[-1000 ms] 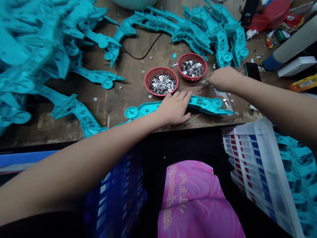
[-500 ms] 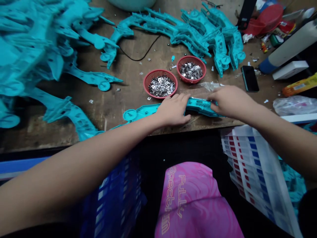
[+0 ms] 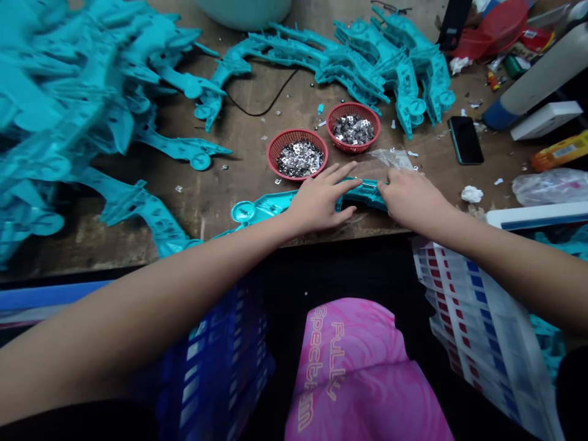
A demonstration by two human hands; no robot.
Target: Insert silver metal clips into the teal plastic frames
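A long curved turquoise plastic part [image 3: 269, 206], with a round disc at its left end, lies along the table's near edge. My left hand [image 3: 319, 199] rests over its middle, fingers spread and thumb apart. Towards the part's right end, my right hand [image 3: 411, 199] is closed, fingers curled down against the plastic. Whatever sits between those fingertips is hidden, as is the part's right end. Just beyond my hands stand two red baskets: the left basket [image 3: 272, 165] and the right basket [image 3: 376, 135], both holding small shiny metal clips [image 3: 299, 158].
Similar turquoise parts are heaped [image 3: 92, 104] on the left, and several lie in a row [image 3: 316, 58] at the back. On the right are a phone [image 3: 466, 141], crumpled tissue [image 3: 471, 194] and a plastic bag [image 3: 551, 187]. A blue crate [image 3: 215, 355] and a white crate [image 3: 487, 324] flank my lap.
My right hand has shifted left along the part, closer to my left hand, with its fingers more curled. My left hand's fingers have spread. Crumpled tissue shows where my right forearm was.
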